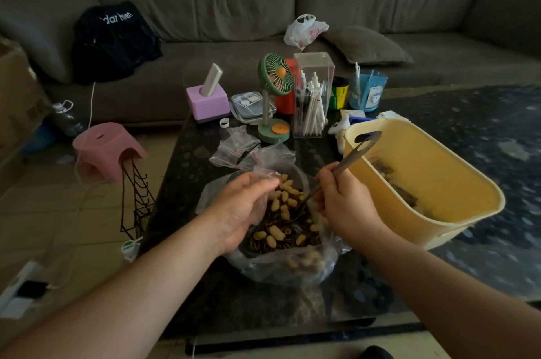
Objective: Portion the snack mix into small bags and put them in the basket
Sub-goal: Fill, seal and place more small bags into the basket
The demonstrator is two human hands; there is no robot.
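Over a cluttered table (187, 294), a right hand (342, 206) curls around a spoon (351, 159) dipped into loose, light snack mix (287, 221) just below its fingers, while the left hand (243, 209) pinches a limp, slippery bag (263, 174) best held at its rim, the basket (456, 183) beside.

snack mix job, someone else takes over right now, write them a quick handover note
Left hand holds a small clear bag open over the snack mix.
Right hand grips the spoon, tip down in the mix.
The mix sits in a bowl lined with a big plastic bag on the table.
Empty bags lie behind it.
Yellow basket, at right, already holds some dark filled bags.
Left: fill this bag, close it, put it in the basket, repeat.
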